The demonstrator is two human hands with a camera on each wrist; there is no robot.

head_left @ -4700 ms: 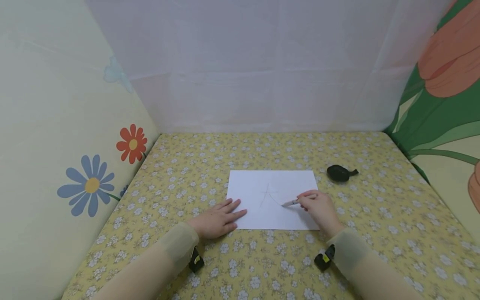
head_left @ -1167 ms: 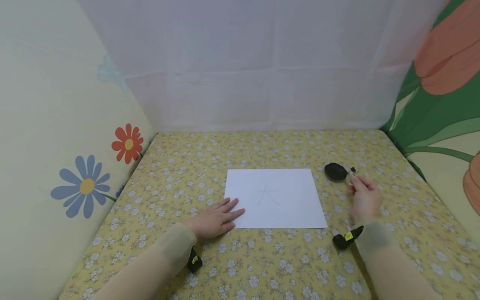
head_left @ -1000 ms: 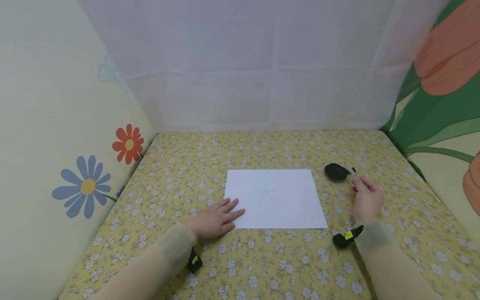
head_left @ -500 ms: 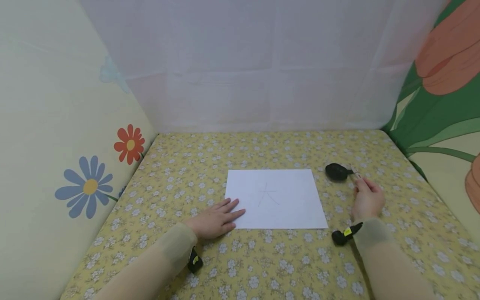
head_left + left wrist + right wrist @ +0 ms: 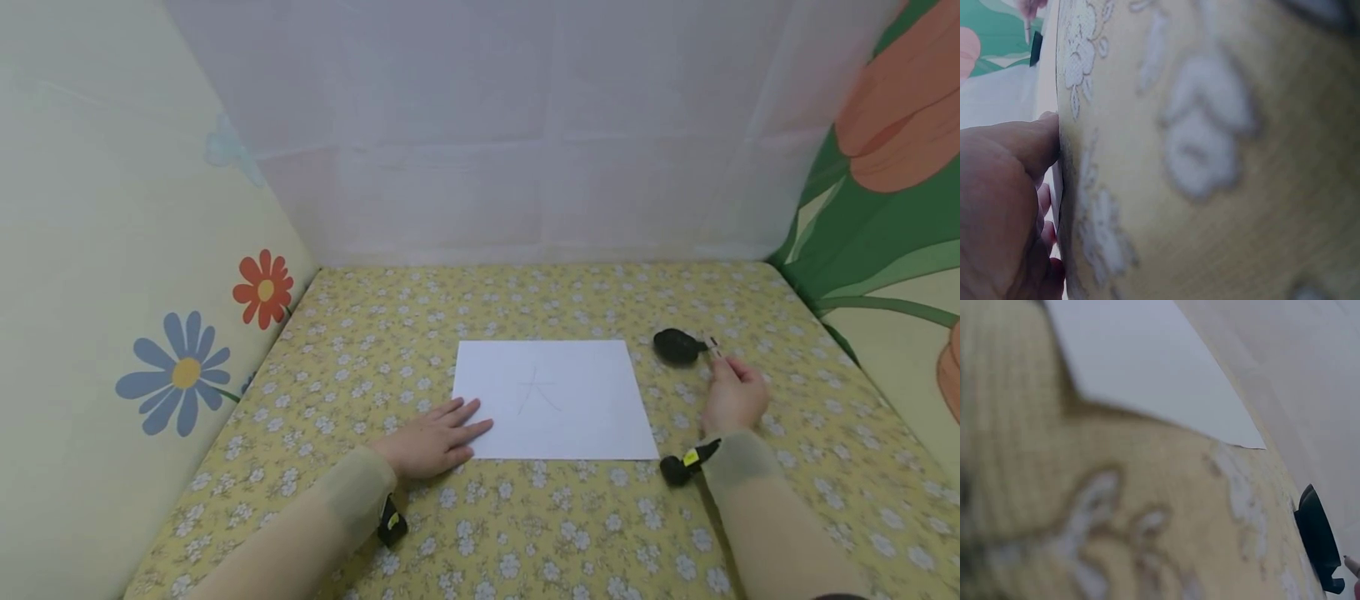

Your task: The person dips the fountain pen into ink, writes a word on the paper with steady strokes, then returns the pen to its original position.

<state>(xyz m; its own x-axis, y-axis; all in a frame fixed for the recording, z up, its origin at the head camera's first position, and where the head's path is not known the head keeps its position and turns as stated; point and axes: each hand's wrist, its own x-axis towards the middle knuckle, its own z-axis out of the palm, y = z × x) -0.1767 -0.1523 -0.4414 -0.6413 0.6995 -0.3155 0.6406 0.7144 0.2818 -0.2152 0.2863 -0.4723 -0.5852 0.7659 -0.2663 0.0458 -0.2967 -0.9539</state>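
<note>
A white sheet of paper (image 5: 592, 417) lies on the cloth, with thin grey strokes crossing and branching near its middle. My left hand (image 5: 431, 440) rests on its lower left corner with the fingers spread. To the right of the sheet, my right hand (image 5: 737, 402) pinches a slim whitish pen (image 5: 714, 344), whose tip points up and away. Just left of the pen is a black oval object (image 5: 677, 347) with a narrow end; its kind is unclear. In the right wrist view the pen (image 5: 1352, 566) shows its dark tip beside that black object (image 5: 1319, 540).
Yellow flowered cloth (image 5: 525, 525) covers the table. A pale sheet (image 5: 450, 167) hangs behind it. Side panels with painted flowers (image 5: 185, 372) stand left and right. Each wrist wears a small black camera (image 5: 678, 468).
Several seconds ago the pen tip was on the paper; my right hand has since moved right, off the sheet, with the pen. Over the last second the pen has shifted slightly. The left hand stays put.
</note>
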